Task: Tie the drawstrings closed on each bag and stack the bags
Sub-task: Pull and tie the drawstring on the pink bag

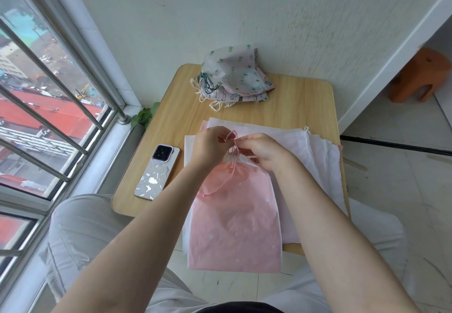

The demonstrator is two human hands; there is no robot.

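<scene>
probably a home balcony: barred window [49,107], small wooden table [300,107], tiled floor [396,190].

A table [303,97] filled the middle of the frame. A stack of tied bags [234,77] sat at its upper edge by the wall. Lower down, a bag [234,219] lay on a pile of flat bags [322,156], both hands at its gathered top. A phone [156,173] lay left of them, beside the window [49,107]

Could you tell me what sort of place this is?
Probably an upper-floor room or enclosed balcony at home: a small wooden table beside a barred window overlooking rooftops, with a phone and an orange stool.
</scene>
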